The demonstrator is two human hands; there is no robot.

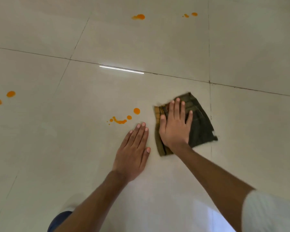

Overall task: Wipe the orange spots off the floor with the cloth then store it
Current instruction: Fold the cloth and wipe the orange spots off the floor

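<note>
A: Which step is it?
B: Wiping. The right hand (175, 124) presses flat on the cloth (199, 124), fingers straight; the left hand (134, 150) rests flat on the floor (74, 148).
A: And next?
B: I think slide the cloth left to the near spots (122, 118).

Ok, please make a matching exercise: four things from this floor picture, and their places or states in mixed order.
1 dark green folded cloth
2 left hand
3 right hand
4 nearest cluster of orange spots

A flat on bare pale floor tile
B pressing down on fabric
C unwiped, left of the cloth
D pinned under a palm

Pairs: 1-D, 2-A, 3-B, 4-C
</note>
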